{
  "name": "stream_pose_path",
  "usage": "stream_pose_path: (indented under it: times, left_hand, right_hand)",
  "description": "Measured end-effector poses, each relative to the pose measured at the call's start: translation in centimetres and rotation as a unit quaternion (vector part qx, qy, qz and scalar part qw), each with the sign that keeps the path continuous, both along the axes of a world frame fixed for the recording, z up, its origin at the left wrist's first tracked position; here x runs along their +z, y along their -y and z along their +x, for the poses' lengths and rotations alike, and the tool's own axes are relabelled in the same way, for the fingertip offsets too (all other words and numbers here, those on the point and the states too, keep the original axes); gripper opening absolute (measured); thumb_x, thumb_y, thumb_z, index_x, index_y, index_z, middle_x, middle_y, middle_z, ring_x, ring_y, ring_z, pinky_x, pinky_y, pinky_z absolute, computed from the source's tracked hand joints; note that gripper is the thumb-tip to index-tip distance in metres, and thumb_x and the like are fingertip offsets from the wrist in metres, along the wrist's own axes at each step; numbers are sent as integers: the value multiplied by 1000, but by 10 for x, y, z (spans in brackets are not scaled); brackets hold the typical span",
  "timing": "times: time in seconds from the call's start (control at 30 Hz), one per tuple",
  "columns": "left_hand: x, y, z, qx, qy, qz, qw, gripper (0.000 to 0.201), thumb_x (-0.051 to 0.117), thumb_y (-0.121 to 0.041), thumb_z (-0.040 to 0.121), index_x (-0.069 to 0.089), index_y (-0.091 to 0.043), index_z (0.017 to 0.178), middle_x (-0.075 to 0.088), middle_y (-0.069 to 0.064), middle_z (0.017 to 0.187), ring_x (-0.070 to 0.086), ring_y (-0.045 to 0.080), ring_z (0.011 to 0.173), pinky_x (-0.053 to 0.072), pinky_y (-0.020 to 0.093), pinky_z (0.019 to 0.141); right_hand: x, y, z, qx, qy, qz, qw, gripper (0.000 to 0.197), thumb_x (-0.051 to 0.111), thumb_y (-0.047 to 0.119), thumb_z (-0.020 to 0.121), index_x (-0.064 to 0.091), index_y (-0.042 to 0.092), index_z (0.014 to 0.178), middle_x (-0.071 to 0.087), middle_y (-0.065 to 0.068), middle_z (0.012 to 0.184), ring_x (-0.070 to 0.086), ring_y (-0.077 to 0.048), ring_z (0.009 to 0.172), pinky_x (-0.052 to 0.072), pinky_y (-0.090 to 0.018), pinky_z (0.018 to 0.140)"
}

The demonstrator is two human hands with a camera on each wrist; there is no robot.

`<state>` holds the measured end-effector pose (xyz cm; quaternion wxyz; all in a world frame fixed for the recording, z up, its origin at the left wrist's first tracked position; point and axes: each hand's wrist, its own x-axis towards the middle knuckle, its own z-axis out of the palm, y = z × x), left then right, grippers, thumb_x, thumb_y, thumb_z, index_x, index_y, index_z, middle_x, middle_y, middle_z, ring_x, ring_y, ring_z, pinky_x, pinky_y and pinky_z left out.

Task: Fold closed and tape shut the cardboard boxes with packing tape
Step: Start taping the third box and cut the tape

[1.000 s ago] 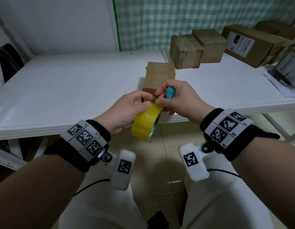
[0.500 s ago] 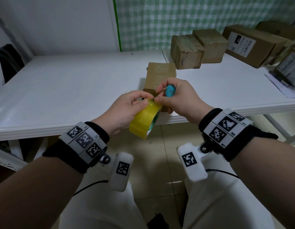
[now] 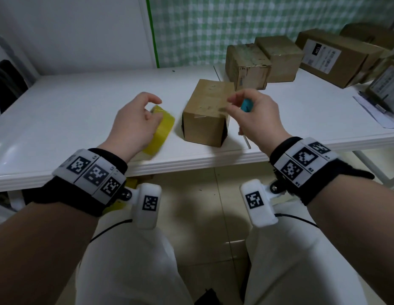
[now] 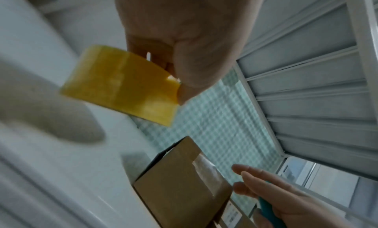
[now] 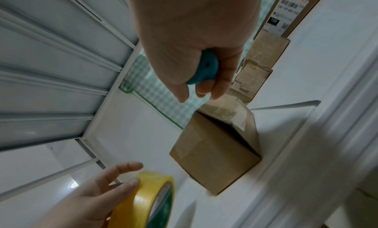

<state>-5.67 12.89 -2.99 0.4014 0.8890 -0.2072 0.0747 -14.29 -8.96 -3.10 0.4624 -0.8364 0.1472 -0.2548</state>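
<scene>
"15H" and "210" on the white label [image 5: 286,11] of a far cardboard box [image 5: 302,21].

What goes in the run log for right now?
left hand: holds tape | right hand: holds cutter | box: on table

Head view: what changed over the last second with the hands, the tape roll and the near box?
The hands parted. The left hand carried the tape roll left, over the table, and holds it. The right hand moved right of the near box, keeping the blue tool and pinching what looks like a cut tape strip; blur hides it. Near box, back boxes unmoved.
</scene>
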Motion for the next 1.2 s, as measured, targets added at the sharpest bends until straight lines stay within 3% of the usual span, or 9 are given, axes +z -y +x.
stream_pose_path:
  times: [0.1,0.3,0.4,0.6,0.7,0.8,0.9,1.0,1.2]
  left_hand:
    - [-5,1,9,32,75,117,990,31,54,-19,90,52,-21,121,61,7,97,55,28,90,40,32,76]
    - [-21,13,17,42,31,293,955,45,64,-23,80,49,-25,123,54,9,117,50,31,106,41,39,85]
    - [-6,31,19,-9,50,204,978,40,58,-33,87,52,-27,125,44,11,125,44,31,118,35,41,100]
    - [4,76,19,-160,-46,172,971,43,36,-36,100,43,-23,141,44,5,145,41,21,130,28,21,98]
    - [-1,86,11,-148,-14,166,975,40,42,-38,98,51,-26,135,54,9,128,51,23,115,32,19,88]
    - [1,96,9,-107,70,182,975,39,45,-42,95,57,-27,129,44,8,120,45,23,115,36,30,99]
    - [4,109,16,-207,95,247,942,43,36,-37,100,45,-22,139,40,3,146,28,25,138,24,44,112]
    - [3,111,21,-269,35,329,904,52,22,-41,102,19,-22,150,13,-4,158,-1,18,147,3,52,117]
    - [3,104,20,-278,117,392,869,63,17,-47,98,13,-14,151,11,3,159,5,17,146,-1,46,117]
  right_hand:
    - [-4,3,6,21,-34,-39,998,22,60,29,91,67,24,111,57,10,87,53,-12,71,56,-41,82]
    - [-10,6,15,40,-77,-59,995,24,58,29,91,69,24,112,46,25,78,51,-12,79,54,-41,87]
    - [-11,9,18,40,-79,-51,995,24,59,28,90,69,25,112,49,24,80,50,-11,80,53,-39,89]
    - [-12,20,23,27,-77,-41,996,25,58,26,89,69,26,112,63,6,102,50,-11,77,53,-38,88]
    - [-14,31,22,19,-58,-12,998,21,59,24,89,71,26,106,66,2,108,50,-4,65,54,-27,67]
    - [-18,36,22,41,-50,17,998,17,62,25,89,72,26,103,64,3,103,50,-4,66,48,-21,54]
    - [-23,37,24,50,-44,44,997,18,60,23,90,71,22,105,61,4,96,52,-9,69,45,-23,47]
    - [-29,43,25,54,-40,45,997,22,58,22,92,71,20,109,60,11,89,51,-3,69,43,-21,54]
    - [-36,44,27,57,-18,49,997,22,57,19,93,71,19,109,58,20,83,49,6,62,37,-13,64]
